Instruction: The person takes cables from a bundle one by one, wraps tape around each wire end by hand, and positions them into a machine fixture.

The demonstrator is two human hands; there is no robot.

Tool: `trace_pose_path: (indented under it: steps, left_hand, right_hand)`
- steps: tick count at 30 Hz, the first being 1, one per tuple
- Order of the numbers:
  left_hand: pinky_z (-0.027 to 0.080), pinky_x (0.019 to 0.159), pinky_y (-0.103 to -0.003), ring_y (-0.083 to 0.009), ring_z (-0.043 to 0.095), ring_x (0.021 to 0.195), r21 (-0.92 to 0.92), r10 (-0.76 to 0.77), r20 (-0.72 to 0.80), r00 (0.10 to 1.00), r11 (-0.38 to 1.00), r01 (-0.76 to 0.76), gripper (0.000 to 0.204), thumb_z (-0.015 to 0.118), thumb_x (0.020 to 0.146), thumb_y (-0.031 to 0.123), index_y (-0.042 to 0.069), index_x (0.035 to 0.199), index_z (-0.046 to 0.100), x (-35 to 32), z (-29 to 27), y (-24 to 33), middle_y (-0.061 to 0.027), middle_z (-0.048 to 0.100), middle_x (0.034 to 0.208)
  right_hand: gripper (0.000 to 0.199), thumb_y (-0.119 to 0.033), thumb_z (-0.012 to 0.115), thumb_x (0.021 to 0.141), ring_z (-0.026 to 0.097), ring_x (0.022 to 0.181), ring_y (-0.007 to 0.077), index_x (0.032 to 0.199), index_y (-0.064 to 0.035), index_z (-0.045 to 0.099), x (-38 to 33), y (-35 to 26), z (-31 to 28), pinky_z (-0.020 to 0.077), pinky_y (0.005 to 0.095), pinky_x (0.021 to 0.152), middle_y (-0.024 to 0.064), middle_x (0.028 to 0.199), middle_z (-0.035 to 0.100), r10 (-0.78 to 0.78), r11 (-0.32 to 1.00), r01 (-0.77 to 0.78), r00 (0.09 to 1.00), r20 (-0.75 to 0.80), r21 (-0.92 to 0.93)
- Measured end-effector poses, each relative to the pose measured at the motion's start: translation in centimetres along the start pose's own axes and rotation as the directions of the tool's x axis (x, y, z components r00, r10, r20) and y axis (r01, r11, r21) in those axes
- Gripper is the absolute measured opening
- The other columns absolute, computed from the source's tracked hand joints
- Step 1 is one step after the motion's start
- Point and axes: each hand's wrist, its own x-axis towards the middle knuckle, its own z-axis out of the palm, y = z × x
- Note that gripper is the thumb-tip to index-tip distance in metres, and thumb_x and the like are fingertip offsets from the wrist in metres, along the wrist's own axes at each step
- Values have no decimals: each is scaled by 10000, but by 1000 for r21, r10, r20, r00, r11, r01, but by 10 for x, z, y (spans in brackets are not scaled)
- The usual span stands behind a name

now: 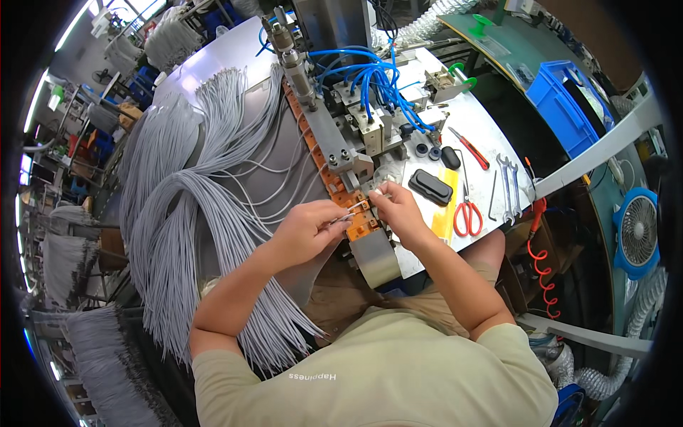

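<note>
Both hands meet at the near end of the orange fixture strip [334,181], the line of small orange blocks that runs along the machine toward the person. The left hand [306,229] is closed in a pinch on the stripped end of a thin grey wire [350,211], its tip lying just over the nearest orange blocks. The right hand [393,208] is closed too, fingertips pinching at the same wire end from the other side of the strip; what else it may hold is too small to tell.

The wire looks light, limp and slippery in its grey jacket, so it would droop if held far back; the sound place to hold it is close behind the bare tip, where both hands have it.

To the left of the strip, big bundles of grey wires [192,199] fan over the metal counter [491,135] and hang off its near edge. Right of the strip lie a black oblong pad [430,186], red-handled scissors [467,213], spanners [509,181] and a red-handled screwdriver [469,149]. Behind the strip, blue air hoses [370,75] loop over the machine's metal blocks. Farther right stand a blue crate [562,107] and a blue fan [637,231]; the room is a crowded workshop with more wire bundles far to the left.
</note>
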Motion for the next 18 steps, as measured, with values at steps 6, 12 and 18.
trace_pose_path:
  steps: [6, 12, 18]
  left_hand:
    - [512, 598, -221, -85, 617, 640, -205, -274, 31, 961, 939, 275, 170, 629, 946, 56, -31, 1084, 678, 2, -7, 8, -52, 698, 864]
    - [506, 622, -213, -66, 628, 671, -380, -418, 149, 896, 813, 442, 144, 632, 946, 66, -13, 1064, 655, 3, -15, 12, -29, 698, 854]
    - [521, 647, -231, -83, 653, 683, -280, -266, 52, 962, 921, 270, 146, 642, 934, 60, -25, 1052, 632, 1, -6, 10, -49, 708, 825]
  right_hand:
    - [123, -160, 635, 962, 439, 554, 39, 915, -59, 583, -10, -1, 1, 333, 211, 513, -42, 663, 536, -151, 947, 127, 987, -58, -297]
    - [137, -130, 664, 941, 461, 505, 72, 979, -12, 607, -58, -18, 31, 347, 241, 479, 13, 602, 544, -605, 606, 536, 790, 97, -587]
    - [165, -83, 697, 909, 499, 481, 95, 1033, 5, 633, -51, -14, 28, 368, 261, 451, 56, 603, 577, -713, 309, 700, 619, 330, -645]
